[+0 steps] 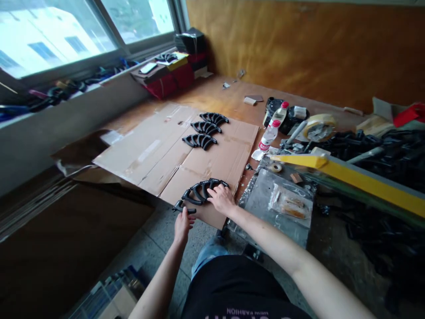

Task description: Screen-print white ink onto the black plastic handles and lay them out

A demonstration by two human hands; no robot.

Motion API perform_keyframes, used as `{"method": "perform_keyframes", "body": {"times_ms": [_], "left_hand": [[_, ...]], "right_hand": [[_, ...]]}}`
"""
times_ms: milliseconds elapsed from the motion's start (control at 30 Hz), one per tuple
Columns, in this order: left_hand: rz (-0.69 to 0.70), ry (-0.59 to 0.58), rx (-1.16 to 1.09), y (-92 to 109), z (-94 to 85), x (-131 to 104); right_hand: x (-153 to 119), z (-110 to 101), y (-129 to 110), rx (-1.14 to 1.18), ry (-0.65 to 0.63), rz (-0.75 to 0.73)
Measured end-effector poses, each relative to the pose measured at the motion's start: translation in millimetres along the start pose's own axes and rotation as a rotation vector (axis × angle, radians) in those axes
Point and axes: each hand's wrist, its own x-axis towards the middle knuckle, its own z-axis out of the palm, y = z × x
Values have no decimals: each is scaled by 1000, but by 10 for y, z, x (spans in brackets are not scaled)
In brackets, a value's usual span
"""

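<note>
Between the fingers of my left hand (183, 225) is a black handle-shaped part (184, 209), held at the near edge of the flattened cardboard (159, 155). My right hand (221, 198) rests on the right part of a fanned row of black curved parts (197, 191); its fingers are bent over them, and whether they grip one is hard to tell. Farther back on the cardboard lie three more fanned rows of the same black parts, the nearest one (199, 141) just behind the middle.
Two bottles with red caps (269, 135) stand right of the cardboard. Beside them are a tape roll (320, 126), a yellow bar (299, 160), a plastic bag (290, 203) and a heap of black parts (381, 155). Red boxes (166, 82) sit by the window.
</note>
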Motion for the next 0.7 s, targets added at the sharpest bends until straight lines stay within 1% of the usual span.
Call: {"method": "perform_keyframes", "body": {"times_ms": [67, 133, 233, 367, 500, 600, 633, 667, 700], "left_hand": [[-15, -11, 31, -39, -15, 112], [-25, -39, 61, -52, -21, 180], [-36, -98, 91, -67, -51, 236], [-38, -160, 84, -93, -69, 285], [-9, -174, 71, -77, -56, 334], [21, -128, 98, -53, -84, 316], [44, -80, 116, -48, -96, 292], [99, -15, 141, -45, -104, 259], [187, 55, 171, -45, -105, 223]], "right_hand": [[129, 93, -4, -48, -56, 32], [194, 159, -12, -84, -89, 45], [196, 219, -34, -103, -75, 76], [159, 249, -69, -104, -58, 107], [218, 221, -78, -81, -88, 95], [271, 146, -95, -108, -132, 87], [278, 113, -112, -127, -138, 86], [281, 82, -138, -146, -136, 79], [280, 53, -173, -160, -128, 63]]}}
